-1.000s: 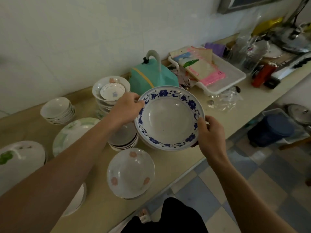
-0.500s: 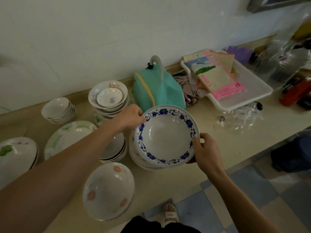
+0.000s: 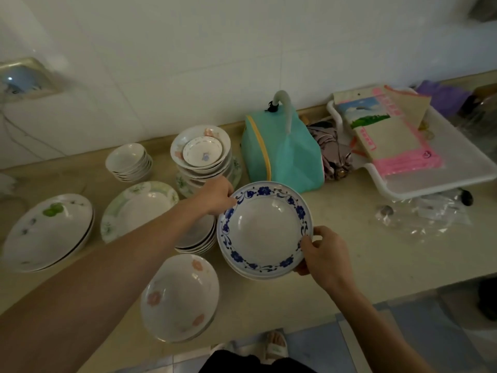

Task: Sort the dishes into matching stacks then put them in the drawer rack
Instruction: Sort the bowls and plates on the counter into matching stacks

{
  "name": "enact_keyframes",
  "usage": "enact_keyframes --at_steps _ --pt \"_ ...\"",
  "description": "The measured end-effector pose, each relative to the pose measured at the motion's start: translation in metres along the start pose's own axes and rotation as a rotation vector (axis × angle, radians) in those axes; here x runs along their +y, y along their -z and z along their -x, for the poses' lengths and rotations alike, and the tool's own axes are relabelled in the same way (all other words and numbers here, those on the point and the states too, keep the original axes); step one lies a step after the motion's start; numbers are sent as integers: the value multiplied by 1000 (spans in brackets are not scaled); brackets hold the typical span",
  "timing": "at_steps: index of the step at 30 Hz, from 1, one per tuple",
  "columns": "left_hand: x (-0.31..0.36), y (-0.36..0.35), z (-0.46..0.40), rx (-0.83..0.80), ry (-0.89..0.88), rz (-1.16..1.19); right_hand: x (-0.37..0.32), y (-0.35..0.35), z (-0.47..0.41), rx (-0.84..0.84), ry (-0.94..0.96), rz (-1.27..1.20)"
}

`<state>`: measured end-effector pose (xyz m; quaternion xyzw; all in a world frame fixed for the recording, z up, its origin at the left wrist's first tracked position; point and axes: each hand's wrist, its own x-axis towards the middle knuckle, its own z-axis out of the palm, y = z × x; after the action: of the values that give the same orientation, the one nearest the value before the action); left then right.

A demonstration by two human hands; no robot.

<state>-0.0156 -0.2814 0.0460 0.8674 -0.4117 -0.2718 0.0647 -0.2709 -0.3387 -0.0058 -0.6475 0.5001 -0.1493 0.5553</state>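
A white bowl with a blue flower rim rests on top of a matching stack on the counter. My left hand grips its far left rim and my right hand grips its near right rim. Left of it stands a stack of plain shallow bowls, partly hidden by my left arm. A bowl with pink flowers lies near the counter's front edge. Further back are a tall mixed stack of bowls and a stack of small white bowls.
Two large plates with green patterns, one and the other, lie at the left. A teal bag stands behind the blue-rimmed bowl. A white tray with paper packets sits at the right, clear plastic wrap in front of it.
Both hands have lowered the blue-rimmed bowl from the air onto the matching stack on the counter. The view has shifted so the counter sits lower and more centred.
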Motion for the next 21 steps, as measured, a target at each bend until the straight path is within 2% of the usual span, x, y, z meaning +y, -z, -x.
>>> enact_keyframes --at_steps 7,15,19,21 --pt "2 -5 -8 -25 -24 -63 7 2 -5 15 38 66" --pt "5 2 -16 -197 -43 -98 12 3 -9 14 71 260" --pt "13 0 -22 -228 -55 -143 16 3 -10 -111 -82 78" --pt "18 1 -24 -239 -74 -154 20 3 -7 -127 -93 -5"
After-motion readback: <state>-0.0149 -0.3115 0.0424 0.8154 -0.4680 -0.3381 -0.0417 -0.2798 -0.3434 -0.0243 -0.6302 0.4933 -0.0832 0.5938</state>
